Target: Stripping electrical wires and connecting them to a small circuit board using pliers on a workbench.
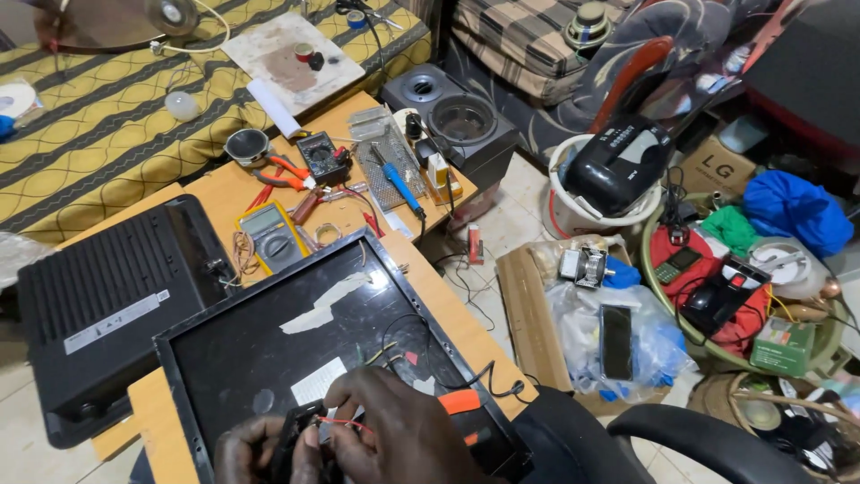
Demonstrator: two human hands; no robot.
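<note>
Both hands work at the near edge of a black flat panel that lies on a wooden table. My left hand grips a small black part. My right hand pinches thin red wires that run to that part. Black wires loop across the panel toward the hands. Patches of white tape stick to the panel. An orange-and-black tool lies just right of my right hand.
A black back cover leans at the left. A yellow multimeter, red pliers, a second meter and a blue soldering iron lie further back. Speakers, a bed, floor clutter and a chair armrest surround.
</note>
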